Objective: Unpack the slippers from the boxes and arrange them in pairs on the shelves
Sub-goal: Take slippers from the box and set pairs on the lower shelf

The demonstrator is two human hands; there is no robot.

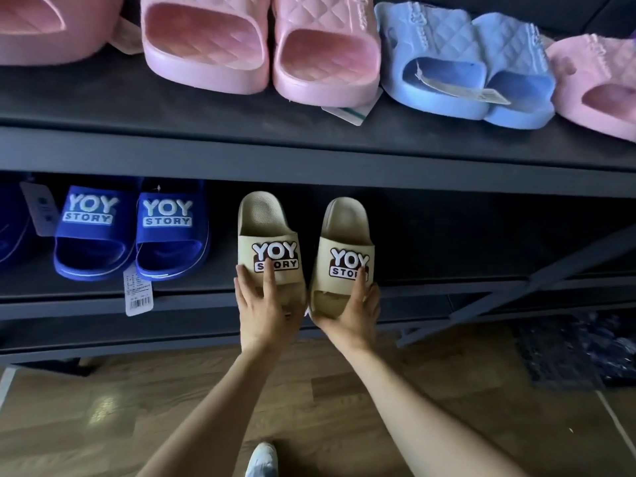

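Observation:
Two beige slippers with "YOY STORY" straps lie side by side at the front of the lower shelf (447, 290), heels pointing inward. My left hand (265, 304) grips the toe end of the left beige slipper (265, 228), thumb lying on its strap. My right hand (354, 311) holds the toe end of the right beige slipper (346, 232) the same way. A narrow gap separates the two slippers.
A blue "YOY STORY" pair (132, 232) with a hanging price tag stands left of them. The upper shelf (206, 146) carries a pink pair (261, 46), a light blue pair (468, 70) and more pink slippers at both ends. Wooden floor lies below, a dark rug (578, 352) at right.

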